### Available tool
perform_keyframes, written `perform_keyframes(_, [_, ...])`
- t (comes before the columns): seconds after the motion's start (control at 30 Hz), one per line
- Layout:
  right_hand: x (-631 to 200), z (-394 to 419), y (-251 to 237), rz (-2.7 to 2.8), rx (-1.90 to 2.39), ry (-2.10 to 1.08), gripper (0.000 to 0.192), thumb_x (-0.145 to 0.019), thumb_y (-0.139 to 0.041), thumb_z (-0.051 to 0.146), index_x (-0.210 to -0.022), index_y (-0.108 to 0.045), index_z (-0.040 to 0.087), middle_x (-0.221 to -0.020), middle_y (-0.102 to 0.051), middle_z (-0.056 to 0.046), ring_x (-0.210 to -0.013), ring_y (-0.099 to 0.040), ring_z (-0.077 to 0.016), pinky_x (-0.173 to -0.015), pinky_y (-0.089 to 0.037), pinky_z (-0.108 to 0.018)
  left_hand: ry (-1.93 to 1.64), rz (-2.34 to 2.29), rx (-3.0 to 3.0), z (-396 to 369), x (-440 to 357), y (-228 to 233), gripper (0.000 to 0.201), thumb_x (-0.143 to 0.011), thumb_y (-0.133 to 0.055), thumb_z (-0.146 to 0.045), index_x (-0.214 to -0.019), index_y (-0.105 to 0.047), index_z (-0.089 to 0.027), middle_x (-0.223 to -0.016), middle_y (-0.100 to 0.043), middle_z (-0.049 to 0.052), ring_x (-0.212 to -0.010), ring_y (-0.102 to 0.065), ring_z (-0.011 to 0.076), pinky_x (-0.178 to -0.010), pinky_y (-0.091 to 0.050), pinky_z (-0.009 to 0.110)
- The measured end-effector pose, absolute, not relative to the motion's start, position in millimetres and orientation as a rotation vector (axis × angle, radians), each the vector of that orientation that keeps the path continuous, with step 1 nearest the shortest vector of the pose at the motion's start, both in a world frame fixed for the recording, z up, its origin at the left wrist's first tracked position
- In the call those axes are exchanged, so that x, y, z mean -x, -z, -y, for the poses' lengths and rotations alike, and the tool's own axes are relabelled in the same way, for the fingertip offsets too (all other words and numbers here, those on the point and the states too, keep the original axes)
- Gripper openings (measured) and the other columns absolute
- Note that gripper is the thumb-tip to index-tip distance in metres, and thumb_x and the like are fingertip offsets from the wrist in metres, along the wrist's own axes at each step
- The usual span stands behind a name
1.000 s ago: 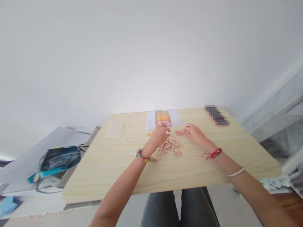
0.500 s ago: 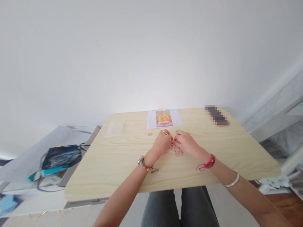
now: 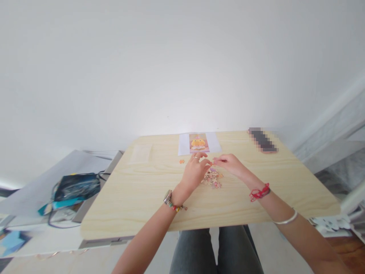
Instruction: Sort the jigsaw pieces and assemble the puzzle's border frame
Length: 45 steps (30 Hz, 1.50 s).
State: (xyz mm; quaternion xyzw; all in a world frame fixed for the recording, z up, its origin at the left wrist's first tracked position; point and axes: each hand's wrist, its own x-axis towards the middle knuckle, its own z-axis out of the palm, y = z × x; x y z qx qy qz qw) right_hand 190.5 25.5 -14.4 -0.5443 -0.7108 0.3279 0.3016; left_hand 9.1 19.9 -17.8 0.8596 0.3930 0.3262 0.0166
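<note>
Right now the left hand point(image 3: 196, 170) and right hand point(image 3: 230, 163) meet fingertip to fingertip above the bench point(image 3: 137, 198), pinching small puzzle pieces point(image 3: 213, 162) between them; the loose pile of pieces point(image 3: 212, 178) lies just below them, the reference picture point(image 3: 199, 143) beyond.

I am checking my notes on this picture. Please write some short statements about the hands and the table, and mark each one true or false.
1. The left hand and right hand meet fingertip to fingertip above the pile of puzzle pieces. True.
2. The reference picture lies at the near edge of the wooden table. False: it lies at the far edge.
3. One single orange piece lies apart, left of the hands. True.
4. The left wrist is bare. False: it wears a watch and beads.
</note>
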Motion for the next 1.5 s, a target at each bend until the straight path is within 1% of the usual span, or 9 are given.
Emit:
perform_keyframes(0.13, [-190.2,-18.2,8.9,1.923,1.330,-0.683,0.017,-0.078,-0.057,0.027,-0.078,-0.070,0.016,-0.077,-0.064,-0.004,-0.066,-0.055,-0.0132,-0.061,-0.041,-0.025,-0.977,-1.256,-2.650,-18.5,-3.1,12.3,0.006,-0.079,-0.059,-0.016,-0.079,-0.064,-0.020,-0.103,-0.054,0.006,-0.100,-0.050,0.0211,-0.086,-0.047,0.037])
perform_keyframes(0.27, [-181.7,-13.1,6.8,2.055,1.212,-0.470,0.011,-0.078,-0.059,0.022,-0.083,-0.068,0.019,-0.079,-0.060,-0.003,-0.066,-0.053,-0.0119,-0.062,-0.042,-0.024,-0.962,-1.315,-2.637,-18.1,10.4,9.6,0.005,-0.080,-0.060,-0.018,-0.079,-0.065,-0.020,-0.103,-0.054,0.006,-0.100,-0.050,0.0213,-0.086,-0.047,0.038])
perform_keyframes(0.63, [-110.7,-63.3,12.1,2.436,1.104,-0.210,0.015,-0.085,-0.053,0.018,-0.078,-0.065,0.013,-0.083,-0.058,-0.006,-0.079,-0.053,-0.0143,-0.071,-0.040,-0.026,-0.876,-1.662,-2.610,-37.4,66.8,23.7,0.009,-0.080,-0.059,-0.019,-0.081,-0.068,-0.020,-0.102,-0.055,0.008,-0.098,-0.049,0.0232,-0.082,-0.048,0.037])
perform_keyframes(0.8, [-85.7,-82.8,25.3,2.568,1.211,-0.226,0.017,-0.086,-0.051,0.016,-0.078,-0.066,0.011,-0.081,-0.059,-0.007,-0.070,-0.053,-0.0128,-0.066,-0.037,-0.025,-0.753,-1.792,-2.518,-50.1,76.1,39.7,0.013,-0.081,-0.057,-0.019,-0.075,-0.069,-0.019,-0.100,-0.056,0.009,-0.096,-0.050,0.0228,-0.081,-0.048,0.036])
perform_keyframes(0.93, [-81.1,-86.3,27.3,2.583,1.215,-0.247,0.016,-0.084,-0.052,0.014,-0.076,-0.066,0.012,-0.080,-0.059,-0.007,-0.072,-0.052,-0.0133,-0.067,-0.037,-0.025,-0.622,-1.833,-2.457,-53.8,77.6,45.5,0.019,-0.083,-0.053,-0.022,-0.071,-0.067,-0.015,-0.094,-0.056,0.010,-0.092,-0.052,0.0224,-0.081,-0.048,0.036])
perform_keyframes(1.07, [-98.8,-83.1,21.3,2.528,1.224,-0.267,0.017,-0.085,-0.051,0.014,-0.078,-0.066,0.012,-0.082,-0.058,-0.007,-0.076,-0.052,-0.0137,-0.068,-0.037,-0.025,-0.682,-1.840,-2.416,-51.2,80.3,44.9,0.012,-0.080,-0.056,-0.018,-0.084,-0.067,-0.015,-0.096,-0.055,0.011,-0.094,-0.052,0.0237,-0.081,-0.047,0.037])
perform_keyframes(1.23, [-127.6,-69.0,23.2,2.480,1.197,-0.497,0.010,-0.080,-0.057,0.014,-0.078,-0.067,0.014,-0.077,-0.055,-0.003,-0.070,-0.052,-0.0126,-0.064,-0.037,-0.024,-0.706,-1.631,-2.443,-40.3,76.8,45.1,0.019,-0.074,-0.062,-0.013,-0.092,-0.065,-0.018,-0.096,-0.054,0.007,-0.092,-0.053,0.0214,-0.084,-0.047,0.038])
perform_keyframes(1.37, [-128.4,-55.4,27.9,2.494,1.203,-0.528,0.010,-0.077,-0.060,0.016,-0.083,-0.068,0.016,-0.081,-0.056,-0.004,-0.073,-0.053,-0.0136,-0.067,-0.038,-0.026,-0.653,-1.449,-2.493,-34.8,67.2,50.7,0.019,-0.070,-0.066,-0.014,-0.089,-0.066,-0.017,-0.100,-0.055,0.009,-0.098,-0.053,0.0215,-0.090,-0.044,0.038])
perform_keyframes(1.5, [-116.8,-49.6,29.0,2.550,1.241,-0.408,0.009,-0.077,-0.060,0.020,-0.077,-0.068,0.016,-0.078,-0.056,-0.004,-0.071,-0.052,-0.0144,-0.064,-0.037,-0.025,-0.651,-1.458,-2.460,-36.4,60.0,54.9,0.010,-0.072,-0.061,-0.013,-0.080,-0.066,-0.017,-0.099,-0.056,0.009,-0.100,-0.053,0.0223,-0.089,-0.045,0.038])
